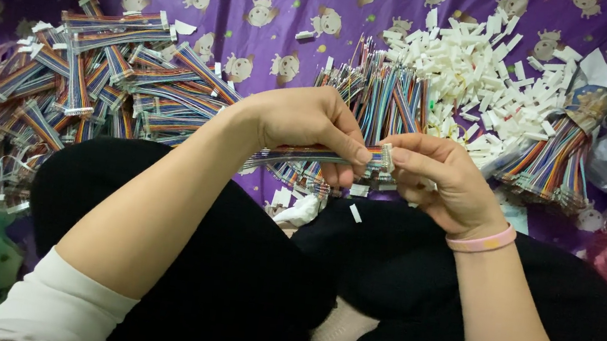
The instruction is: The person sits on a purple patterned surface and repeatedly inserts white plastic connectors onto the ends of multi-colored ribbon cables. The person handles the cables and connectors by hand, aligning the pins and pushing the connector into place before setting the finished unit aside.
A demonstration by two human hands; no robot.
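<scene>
my left hand (309, 128) pinches the rainbow ribbon cable (298, 154) flat to steady it, while my right hand (439, 177) fingers close on its white end connector (386, 156).

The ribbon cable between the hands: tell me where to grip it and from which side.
Grip the ribbon cable on its flat band just behind the right-hand tip, pinching its two broad faces from above, as the left hand does. It lies level and thin, so probably only the faces give purchase. The right hand meets that tip.
</scene>
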